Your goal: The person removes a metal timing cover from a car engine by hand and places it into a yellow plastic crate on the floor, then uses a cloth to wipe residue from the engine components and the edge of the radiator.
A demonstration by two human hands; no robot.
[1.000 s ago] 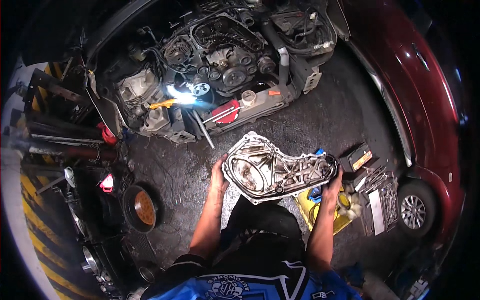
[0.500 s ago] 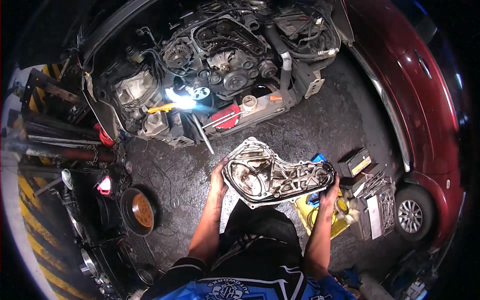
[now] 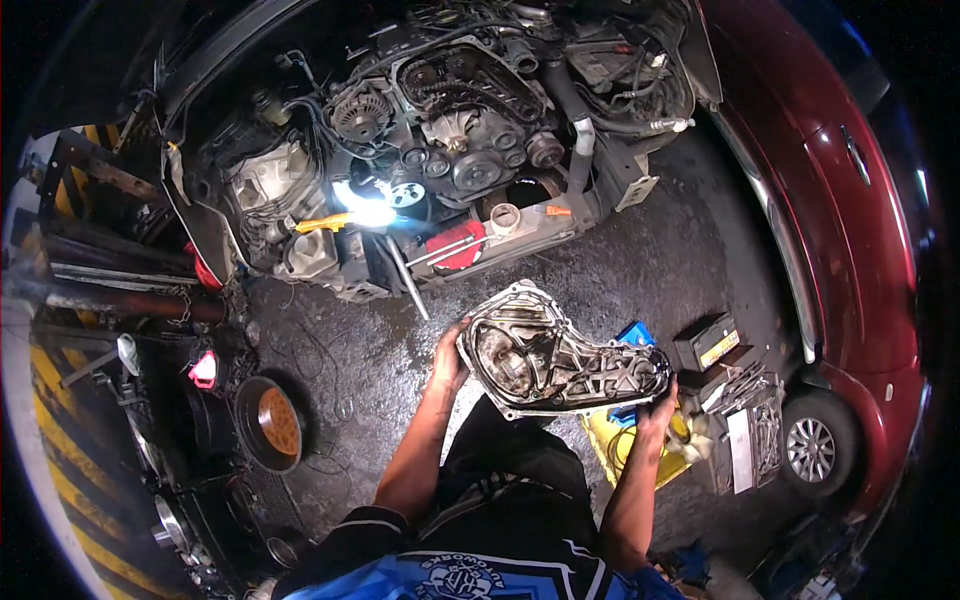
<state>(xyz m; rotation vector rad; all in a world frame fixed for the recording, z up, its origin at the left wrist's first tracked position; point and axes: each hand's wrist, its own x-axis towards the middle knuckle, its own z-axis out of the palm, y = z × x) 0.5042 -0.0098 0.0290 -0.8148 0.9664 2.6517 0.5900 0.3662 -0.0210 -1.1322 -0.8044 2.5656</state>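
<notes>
left hand [image 3: 450, 358] and right hand [image 3: 657, 410] grip the cover [image 3: 540, 358] by its ends, best kept steady, clear of the tray [image 3: 603, 440] below the right.

A dark-stained metal cover [image 3: 562, 362] is held in mid-air, ribbed hollow side showing, broad end left.

The dark, partly shiny floor [image 3: 690, 250] carried a round black basin [image 3: 250, 420] on the left and, on the right, a yellow tray [image 3: 603, 445] and a silver-spoked car wheel [image 3: 820, 443]
</notes>
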